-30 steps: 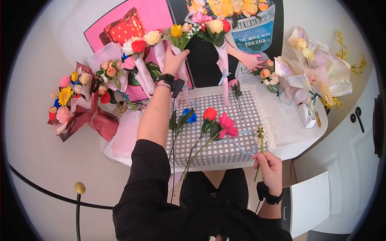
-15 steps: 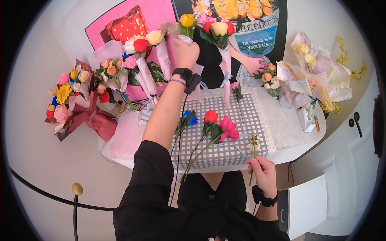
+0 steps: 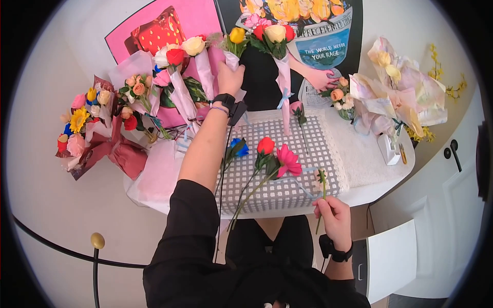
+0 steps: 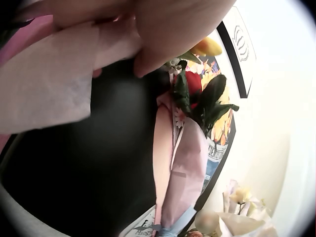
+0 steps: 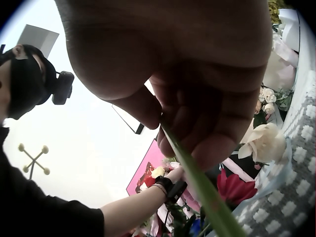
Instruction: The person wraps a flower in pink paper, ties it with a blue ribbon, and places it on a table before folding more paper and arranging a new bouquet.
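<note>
In the head view my left hand (image 3: 230, 80) grips a small bouquet in pale pink paper (image 3: 231, 60), upright against the posters at the back. A yellow tulip (image 3: 237, 35) and fine greenery stick out above the fingers. The left wrist view shows the hand around the paper wrap (image 4: 54, 74). My right hand (image 3: 336, 218), at the table's front edge, pinches a green stem (image 5: 197, 180) between thumb and fingers. A cream-white flower (image 5: 265, 143) is at the stem's far end, its bloom facing away from the head camera.
Loose blue (image 3: 240, 147), red (image 3: 265, 146) and magenta (image 3: 288, 160) flowers lie on the checked cloth (image 3: 308, 138). Other wrapped bouquets lean along the back, including one with a blue ribbon (image 3: 284, 92). Pink paper (image 3: 159, 167) lies left; a larger bouquet (image 3: 405, 92) stands right.
My left hand lifted the tulip bouquet a little to the right, then brought it back against the posters. The right hand shifted slightly left with its stem.
</note>
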`<action>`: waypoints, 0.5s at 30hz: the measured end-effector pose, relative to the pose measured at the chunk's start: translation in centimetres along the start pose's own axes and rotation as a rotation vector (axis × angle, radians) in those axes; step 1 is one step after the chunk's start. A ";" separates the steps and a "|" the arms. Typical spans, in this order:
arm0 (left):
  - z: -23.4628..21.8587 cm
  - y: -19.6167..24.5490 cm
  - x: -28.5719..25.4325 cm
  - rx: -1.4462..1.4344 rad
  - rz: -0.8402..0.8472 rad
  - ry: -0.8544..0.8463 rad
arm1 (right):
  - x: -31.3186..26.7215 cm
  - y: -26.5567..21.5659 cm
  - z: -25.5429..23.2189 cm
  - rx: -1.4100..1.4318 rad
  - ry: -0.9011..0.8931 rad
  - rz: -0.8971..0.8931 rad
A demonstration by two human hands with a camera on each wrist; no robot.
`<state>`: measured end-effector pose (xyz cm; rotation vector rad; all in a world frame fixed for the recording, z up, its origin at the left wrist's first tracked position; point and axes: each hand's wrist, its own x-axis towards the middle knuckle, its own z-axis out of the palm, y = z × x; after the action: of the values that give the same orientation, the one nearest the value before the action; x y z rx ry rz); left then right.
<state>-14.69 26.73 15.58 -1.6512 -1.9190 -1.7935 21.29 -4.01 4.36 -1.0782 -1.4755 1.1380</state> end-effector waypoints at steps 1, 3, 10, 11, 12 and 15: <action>0.4 -1.1 0.8 -0.069 0.012 -0.026 | 0.0 0.0 0.1 0.017 0.019 0.004; 0.3 -1.9 1.6 -0.160 0.019 -0.101 | 0.0 0.4 0.2 0.003 0.026 -0.031; -1.4 -0.6 -0.1 0.028 -0.004 -0.136 | -0.1 0.2 0.6 -0.031 0.074 -0.129; -0.9 -1.0 -0.4 0.071 0.026 -0.020 | -0.2 0.1 0.5 -0.033 0.079 -0.127; -0.5 -1.4 -0.7 0.115 0.055 0.095 | -0.2 0.0 0.5 -0.020 0.073 -0.075; -2.2 1.0 -3.2 0.096 0.120 0.173 | -0.2 -0.1 0.6 0.005 0.055 -0.040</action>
<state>-13.92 22.87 14.93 -1.4934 -1.7653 -1.7092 20.71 -4.33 4.34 -1.0641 -1.4443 1.0756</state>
